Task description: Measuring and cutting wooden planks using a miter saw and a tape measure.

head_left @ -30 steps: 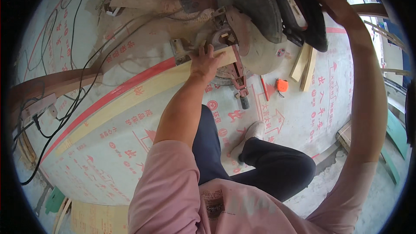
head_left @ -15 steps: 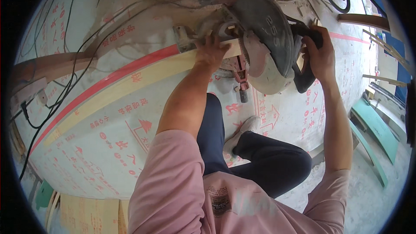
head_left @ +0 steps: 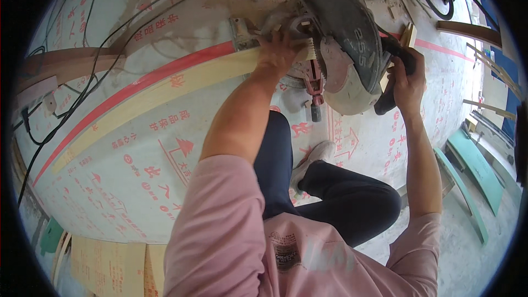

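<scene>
White protective sheeting (head_left: 132, 170) printed with red arrows, round marks and lines of characters covers the floor, and a mitre saw (head_left: 344, 49) sits on it at the far edge of the view, dust and offcuts around its base. Bare grey concrete (head_left: 467, 258) shows to the right of the saw, where green strips (head_left: 473, 165) lie side by side. A long pale wooden board (head_left: 165, 96) runs from the saw's table away to the left, with a red strip (head_left: 137, 85) just beyond it along the same line. Black cables (head_left: 93, 77) loop across the sheeting left of the saw. The left hand (head_left: 280, 52) lies on the board right beside the blade guard, fingers pressed flat on the wood and close together. The right hand (head_left: 407, 85) is curled round the saw's black handle (head_left: 393, 77), fingers wrapped tight. The blade itself is hidden under the grey guard, so where it meets the board cannot be made out. The person's pink sleeves and dark trousers fill the near part of the view and hide the sheeting below the saw; the board's left end fades into the bent rim.
</scene>
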Available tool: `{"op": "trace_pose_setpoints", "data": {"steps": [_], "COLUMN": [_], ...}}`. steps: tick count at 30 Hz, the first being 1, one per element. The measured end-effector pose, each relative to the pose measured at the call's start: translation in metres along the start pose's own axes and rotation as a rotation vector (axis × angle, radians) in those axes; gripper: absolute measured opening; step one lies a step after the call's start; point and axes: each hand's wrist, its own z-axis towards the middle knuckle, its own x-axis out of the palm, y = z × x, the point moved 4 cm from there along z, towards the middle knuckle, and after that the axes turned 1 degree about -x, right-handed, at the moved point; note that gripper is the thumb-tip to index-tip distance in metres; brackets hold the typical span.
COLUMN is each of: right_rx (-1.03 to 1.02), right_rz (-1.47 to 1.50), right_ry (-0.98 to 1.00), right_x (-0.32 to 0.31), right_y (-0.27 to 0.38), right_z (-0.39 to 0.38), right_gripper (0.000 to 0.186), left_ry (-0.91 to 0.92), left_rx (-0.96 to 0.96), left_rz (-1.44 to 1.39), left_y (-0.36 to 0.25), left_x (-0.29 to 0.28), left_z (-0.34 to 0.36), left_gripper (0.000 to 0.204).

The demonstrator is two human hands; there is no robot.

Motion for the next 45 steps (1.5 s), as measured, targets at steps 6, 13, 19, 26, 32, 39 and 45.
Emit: {"op": "trace_pose_setpoints", "data": {"steps": [6, 13, 19, 26, 32, 39, 45], "right_rx": [0.014, 0.007, 0.042, 0.045, 0.023, 0.038, 0.008], "right_rz": [0.062, 0.029, 0.061, 0.096, 0.064, 0.080, 0.064], "right_ry": [-0.002, -0.023, 0.011, 0.032, 0.057, 0.062, 0.050], "right_x": [0.001, -0.001, 0.000, -0.004, -0.007, -0.006, -0.006], "right_y": [0.000, -0.003, -0.003, -0.006, -0.001, 0.000, -0.004], "right_z": [0.001, -0.001, 0.001, 0.005, 0.013, 0.011, 0.010], "right_gripper": [0.030, 0.029, 0.028, 0.027, 0.026, 0.026, 0.030], "left_ry": [-0.522, 0.417, 0.361, 0.247, 0.354, 0.419, 0.393], "left_rx": [-0.105, -0.373, -0.295, -0.171, -0.194, -0.291, -0.244], "left_rz": [-0.467, -0.356, -0.613, -0.666, -0.706, -0.611, -0.692], "left_y": [0.086, 0.128, 0.136, 0.133, 0.134, 0.134, 0.137], "left_x": [-0.023, -0.012, 0.009, 0.013, 0.019, 0.012, 0.022], "left_z": [-0.059, -0.052, -0.044, -0.040, -0.035, -0.040, -0.040], "left_gripper": [0.080, 0.094, 0.094, 0.081, 0.084, 0.081, 0.081]}}
